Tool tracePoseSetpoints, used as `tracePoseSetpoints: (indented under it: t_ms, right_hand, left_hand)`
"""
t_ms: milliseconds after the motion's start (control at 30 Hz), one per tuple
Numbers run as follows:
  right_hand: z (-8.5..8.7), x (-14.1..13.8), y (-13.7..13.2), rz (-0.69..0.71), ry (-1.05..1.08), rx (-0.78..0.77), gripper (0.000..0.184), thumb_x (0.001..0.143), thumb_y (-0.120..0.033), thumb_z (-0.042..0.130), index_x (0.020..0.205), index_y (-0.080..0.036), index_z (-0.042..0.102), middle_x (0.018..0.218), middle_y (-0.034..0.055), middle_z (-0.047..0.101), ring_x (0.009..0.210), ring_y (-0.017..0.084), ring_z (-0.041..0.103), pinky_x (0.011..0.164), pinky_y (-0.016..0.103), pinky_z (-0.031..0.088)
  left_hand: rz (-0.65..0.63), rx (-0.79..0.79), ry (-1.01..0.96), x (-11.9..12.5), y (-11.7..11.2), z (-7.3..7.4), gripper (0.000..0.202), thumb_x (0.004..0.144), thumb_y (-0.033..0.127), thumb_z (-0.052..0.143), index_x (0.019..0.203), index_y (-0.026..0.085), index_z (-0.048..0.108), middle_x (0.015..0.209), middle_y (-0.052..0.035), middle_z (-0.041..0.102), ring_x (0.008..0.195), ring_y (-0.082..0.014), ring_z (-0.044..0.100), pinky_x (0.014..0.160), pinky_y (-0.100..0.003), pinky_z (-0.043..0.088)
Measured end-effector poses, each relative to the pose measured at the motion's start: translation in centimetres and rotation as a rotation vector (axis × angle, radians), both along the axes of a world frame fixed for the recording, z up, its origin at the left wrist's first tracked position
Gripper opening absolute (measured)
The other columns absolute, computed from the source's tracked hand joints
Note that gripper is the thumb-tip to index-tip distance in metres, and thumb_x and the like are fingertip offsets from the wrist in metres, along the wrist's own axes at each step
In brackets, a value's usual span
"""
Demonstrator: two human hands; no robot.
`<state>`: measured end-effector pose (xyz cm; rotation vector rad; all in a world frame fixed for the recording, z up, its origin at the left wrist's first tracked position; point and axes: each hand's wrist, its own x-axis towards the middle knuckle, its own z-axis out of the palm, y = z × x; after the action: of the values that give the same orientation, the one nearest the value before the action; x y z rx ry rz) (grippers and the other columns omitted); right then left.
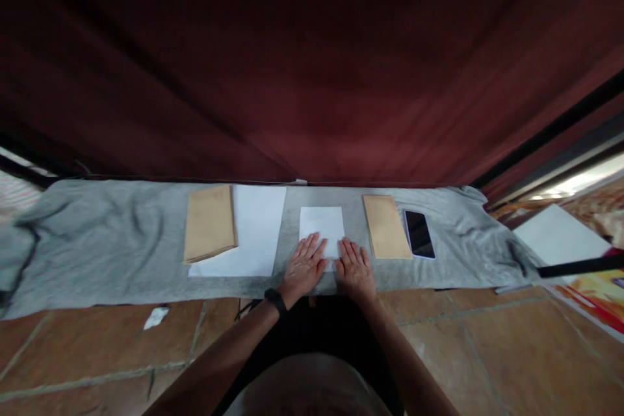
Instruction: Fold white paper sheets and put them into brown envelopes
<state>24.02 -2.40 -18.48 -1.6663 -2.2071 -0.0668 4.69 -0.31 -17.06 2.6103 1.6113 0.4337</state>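
Observation:
A white sheet of paper [322, 222] lies in front of me on the grey cloth; a crease or edge runs across it, so it looks folded. My left hand [305, 266] rests flat on its left side, fingers stretched forward, a dark band around the wrist. On the paper's right edge lies my right hand [355, 268], palm down with the fingers slightly spread. Neither hand grips anything. Part of the paper's near end is hidden under the hands.
To the left, brown envelopes [209, 224] overlap a larger stack of white paper [258, 227]. Another brown envelope pile [387, 227] and a phone [419, 234] lie right. Grey cloth [131, 240] covers the narrow surface; a dark red curtain [312, 78] hangs behind. A white scrap [156, 317] is on the tiled floor.

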Motion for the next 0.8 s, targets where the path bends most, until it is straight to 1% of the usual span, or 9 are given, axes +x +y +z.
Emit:
tracePoseSetpoints:
  t_ms: [133, 233, 367, 467, 500, 567, 633, 700, 800]
  right_hand:
    - [-0.2, 0.1, 0.0, 0.009, -0.016, 0.011, 0.053, 0.104, -0.032, 0.037, 0.155, -0.016, 0.038, 0.155, 0.0114, 0.046, 0.143, 0.03, 0.042, 0.12, 0.051, 0.023]
    - [-0.2, 0.2, 0.0, 0.02, -0.025, 0.018, 0.054, 0.104, -0.033, 0.038, 0.155, -0.016, 0.037, 0.153, 0.0129, 0.047, 0.143, 0.03, 0.042, 0.12, 0.052, 0.023]
    - [-0.2, 0.3, -0.1, 0.03, -0.034, 0.025, 0.053, 0.105, -0.034, 0.036, 0.155, -0.015, 0.038, 0.154, 0.0128, 0.046, 0.143, 0.03, 0.042, 0.12, 0.052, 0.023]
    - [-0.3, 0.3, -0.1, 0.024, -0.042, 0.036, 0.053, 0.105, -0.034, 0.036, 0.154, -0.015, 0.038, 0.154, 0.0132, 0.046, 0.143, 0.029, 0.042, 0.12, 0.052, 0.023]
    - [-0.4, 0.3, -0.1, 0.025, -0.046, 0.04, 0.054, 0.105, -0.034, 0.036, 0.155, -0.015, 0.038, 0.154, 0.0134, 0.047, 0.143, 0.029, 0.042, 0.12, 0.052, 0.023]
    - [-0.4, 0.3, -0.1, 0.031, -0.057, 0.049, 0.054, 0.105, -0.034, 0.036, 0.155, -0.015, 0.036, 0.154, 0.0138, 0.047, 0.143, 0.029, 0.041, 0.119, 0.052, 0.024]
    - [-0.5, 0.4, -0.1, 0.045, -0.071, 0.055, 0.054, 0.105, -0.034, 0.036, 0.155, -0.015, 0.036, 0.154, 0.0137, 0.046, 0.144, 0.028, 0.04, 0.12, 0.052, 0.024]
    - [-0.6, 0.5, -0.2, 0.063, -0.081, 0.054, 0.053, 0.105, -0.033, 0.035, 0.155, -0.015, 0.037, 0.155, 0.0133, 0.045, 0.144, 0.029, 0.04, 0.12, 0.053, 0.023]
    - [-0.8, 0.7, -0.2, 0.073, -0.066, 0.045, 0.053, 0.106, -0.033, 0.034, 0.155, -0.015, 0.038, 0.156, 0.0138, 0.044, 0.145, 0.029, 0.039, 0.12, 0.054, 0.023]
  left_hand:
    - [0.043, 0.0, 0.018, -1.8, -1.0, 0.2, 0.057, 0.102, 0.039, 0.04, 0.154, 0.016, 0.037, 0.162, -0.0128, 0.032, 0.151, -0.0264, 0.027, 0.124, -0.048, 0.025]
    - [0.098, 0.002, 0.013, -3.1, -1.7, 0.3, 0.059, 0.101, 0.038, 0.04, 0.155, 0.014, 0.034, 0.162, -0.0134, 0.033, 0.152, -0.0266, 0.027, 0.124, -0.048, 0.024]
    - [0.141, -0.006, 0.012, -3.9, -2.3, 0.6, 0.06, 0.101, 0.035, 0.039, 0.154, 0.008, 0.033, 0.16, -0.0157, 0.036, 0.151, -0.0271, 0.027, 0.124, -0.047, 0.023]
    - [0.149, 0.019, 0.007, -3.1, -2.6, 1.3, 0.06, 0.1, 0.029, 0.037, 0.154, 0.005, 0.03, 0.16, -0.0178, 0.034, 0.152, -0.0272, 0.024, 0.125, -0.049, 0.021]
    - [0.131, 0.028, 0.002, -2.5, -2.7, 1.5, 0.059, 0.1, 0.027, 0.036, 0.155, 0.005, 0.028, 0.161, -0.0171, 0.033, 0.153, -0.0264, 0.022, 0.125, -0.049, 0.02]
    - [0.053, 0.028, -0.005, -1.2, -3.0, 1.7, 0.058, 0.101, 0.027, 0.035, 0.156, 0.008, 0.028, 0.163, -0.0142, 0.03, 0.154, -0.0245, 0.02, 0.126, -0.047, 0.02]
    - [-0.027, 0.006, -0.007, -0.1, -3.4, 1.6, 0.058, 0.103, 0.034, 0.037, 0.155, 0.01, 0.031, 0.164, -0.0131, 0.03, 0.154, -0.0237, 0.02, 0.126, -0.045, 0.02]
    - [-0.06, -0.021, -0.004, 0.4, -3.8, 1.3, 0.06, 0.103, 0.043, 0.038, 0.154, 0.011, 0.033, 0.163, -0.0141, 0.031, 0.153, -0.0237, 0.021, 0.125, -0.044, 0.02]
    - [-0.055, -0.046, 0.004, -0.3, -4.0, 0.7, 0.067, 0.102, 0.051, 0.042, 0.154, 0.011, 0.032, 0.163, -0.0166, 0.03, 0.153, -0.0252, 0.023, 0.125, -0.045, 0.02]
